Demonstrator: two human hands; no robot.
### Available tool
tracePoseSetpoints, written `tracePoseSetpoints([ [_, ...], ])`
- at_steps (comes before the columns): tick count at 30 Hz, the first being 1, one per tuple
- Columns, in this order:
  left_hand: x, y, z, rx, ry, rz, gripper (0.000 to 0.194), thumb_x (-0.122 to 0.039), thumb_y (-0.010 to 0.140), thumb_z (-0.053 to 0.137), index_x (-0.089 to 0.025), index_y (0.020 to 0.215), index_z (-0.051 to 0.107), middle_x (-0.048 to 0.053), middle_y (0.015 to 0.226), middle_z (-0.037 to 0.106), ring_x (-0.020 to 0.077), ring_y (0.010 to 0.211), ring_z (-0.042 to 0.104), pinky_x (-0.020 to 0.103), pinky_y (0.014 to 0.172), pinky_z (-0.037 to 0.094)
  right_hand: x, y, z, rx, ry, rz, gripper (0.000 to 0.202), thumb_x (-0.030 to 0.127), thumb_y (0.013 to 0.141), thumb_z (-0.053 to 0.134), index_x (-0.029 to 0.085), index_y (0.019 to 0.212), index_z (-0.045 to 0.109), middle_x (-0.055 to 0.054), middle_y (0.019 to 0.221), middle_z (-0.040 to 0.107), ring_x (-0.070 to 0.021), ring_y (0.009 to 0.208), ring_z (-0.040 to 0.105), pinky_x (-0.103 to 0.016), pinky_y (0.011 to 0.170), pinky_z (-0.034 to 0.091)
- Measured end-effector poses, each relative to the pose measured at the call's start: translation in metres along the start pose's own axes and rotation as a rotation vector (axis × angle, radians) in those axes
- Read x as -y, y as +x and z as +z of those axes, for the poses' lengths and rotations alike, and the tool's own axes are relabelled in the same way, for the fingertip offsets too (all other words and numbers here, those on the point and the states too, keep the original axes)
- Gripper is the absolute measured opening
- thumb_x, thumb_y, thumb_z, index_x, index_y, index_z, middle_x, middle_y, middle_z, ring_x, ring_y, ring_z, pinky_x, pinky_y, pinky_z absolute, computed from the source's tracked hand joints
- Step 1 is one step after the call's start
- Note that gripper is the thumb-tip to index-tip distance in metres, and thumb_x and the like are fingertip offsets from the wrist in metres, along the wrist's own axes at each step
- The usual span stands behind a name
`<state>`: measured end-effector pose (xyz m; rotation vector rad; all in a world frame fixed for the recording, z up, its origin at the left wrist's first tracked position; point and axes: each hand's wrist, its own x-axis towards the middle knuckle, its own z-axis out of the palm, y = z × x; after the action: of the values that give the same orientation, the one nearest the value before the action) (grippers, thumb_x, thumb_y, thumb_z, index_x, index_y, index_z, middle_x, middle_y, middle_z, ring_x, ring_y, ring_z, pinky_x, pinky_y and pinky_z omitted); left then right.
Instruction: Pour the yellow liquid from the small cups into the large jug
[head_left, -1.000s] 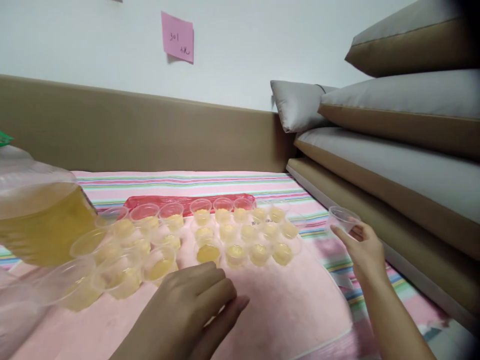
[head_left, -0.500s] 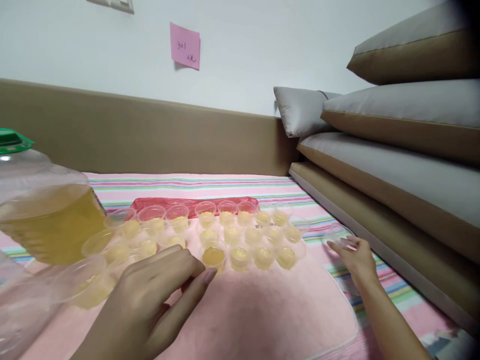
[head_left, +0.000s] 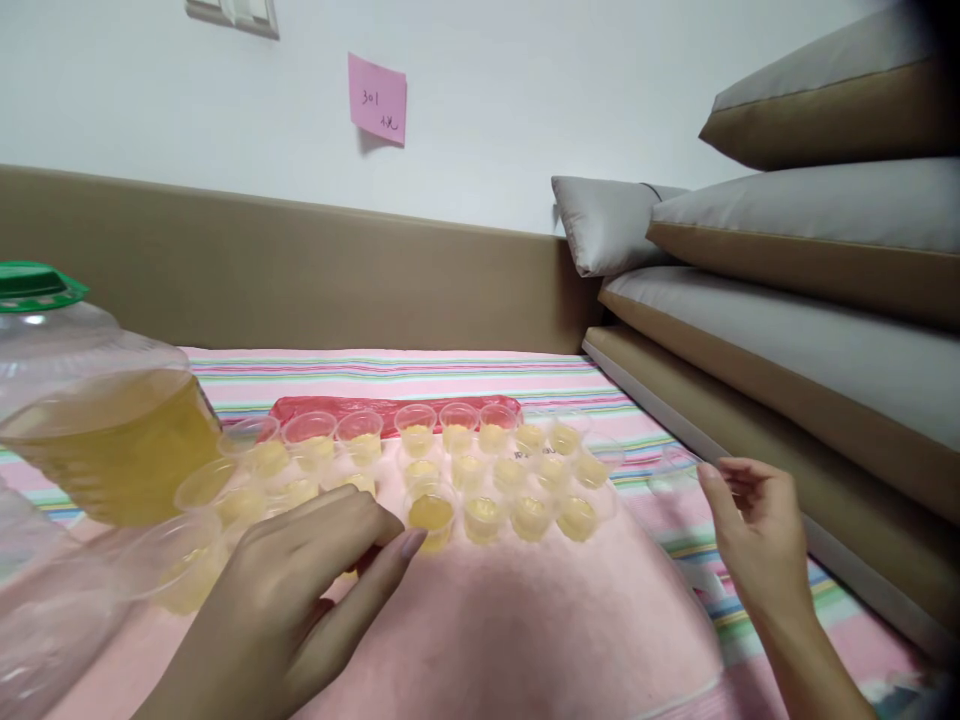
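My left hand [head_left: 300, 585] is curled, palm down, thumb and index tips close together beside a small clear cup [head_left: 430, 515] of yellow liquid. Whatever its fingers hold, if anything, is hidden. On the right, my right hand [head_left: 761, 530] has its fingers curled in near the thumb. A clear, thin plastic piece [head_left: 669, 470] shows just left of its thumb tip; I cannot tell whether the two touch. Rows of small clear cups [head_left: 531, 515] with pale yellow contents stand on a pink mat [head_left: 570, 610]. Several wider cups [head_left: 180, 575] stand at the left.
A large clear jug [head_left: 127, 440] with a green lid, partly full of yellow liquid, stands at left. Crumpled clear plastic [head_left: 45, 640] lies in front of it. A red plastic bag [head_left: 330, 408] lies behind the cups. Stacked grey-brown cushions [head_left: 810, 330] line the right side.
My right hand has drawn back to the right from the clear plastic piece and its fingers have curled in. My left hand has stayed almost still. The view has shifted slightly.
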<state>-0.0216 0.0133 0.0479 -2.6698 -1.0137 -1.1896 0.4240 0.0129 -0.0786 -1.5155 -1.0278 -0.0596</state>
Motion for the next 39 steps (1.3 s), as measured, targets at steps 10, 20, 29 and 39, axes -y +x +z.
tracePoseSetpoints([
  [10, 0.013, -0.013, -0.004, -0.017, 0.012, -0.084, 0.03, -0.035, 0.103, 0.055, -0.023, 0.076, 0.056, -0.005, 0.063, 0.056, 0.0093, 0.051, 0.053, 0.02, 0.049, 0.042, 0.022, -0.044, 0.037, 0.774, 0.027, 0.147, 0.079, 0.055, 0.073, 0.088, 0.028, 0.137, 0.051, -0.012, 0.138, 0.066, -0.0308, 0.118, 0.068, -0.047, 0.104, 0.054],
  [20, 0.011, -0.01, -0.01, 0.009, 0.026, -0.092, 0.03, -0.034, 0.104, 0.054, -0.023, 0.076, 0.056, -0.005, 0.065, 0.058, 0.0088, 0.053, 0.055, 0.017, 0.049, 0.044, 0.016, -0.051, 0.057, 0.702, 0.198, 0.237, 0.059, 0.057, 0.076, 0.085, 0.026, 0.121, 0.062, -0.013, 0.138, 0.068, -0.0337, 0.133, 0.063, -0.053, 0.114, 0.049],
  [29, 0.009, -0.008, -0.016, -0.028, 0.045, -0.115, 0.029, -0.032, 0.103, 0.055, -0.022, 0.075, 0.057, -0.005, 0.065, 0.059, 0.0092, 0.054, 0.056, 0.02, 0.051, 0.044, 0.02, -0.041, 0.039, 0.628, 0.308, 0.279, 0.062, 0.059, 0.074, 0.085, 0.027, 0.12, 0.06, -0.013, 0.126, 0.072, -0.0328, 0.125, 0.067, -0.053, 0.11, 0.052],
  [39, 0.019, -0.014, -0.027, -0.103, 0.116, -0.239, 0.032, -0.032, 0.102, 0.054, -0.022, 0.072, 0.054, -0.006, 0.06, 0.051, 0.0093, 0.052, 0.05, 0.021, 0.05, 0.041, 0.085, -0.02, 0.033, 0.463, 0.456, 0.135, 0.051, 0.051, 0.082, 0.079, 0.035, 0.129, 0.065, -0.009, 0.131, 0.066, -0.0329, 0.121, 0.066, -0.043, 0.092, 0.06],
])
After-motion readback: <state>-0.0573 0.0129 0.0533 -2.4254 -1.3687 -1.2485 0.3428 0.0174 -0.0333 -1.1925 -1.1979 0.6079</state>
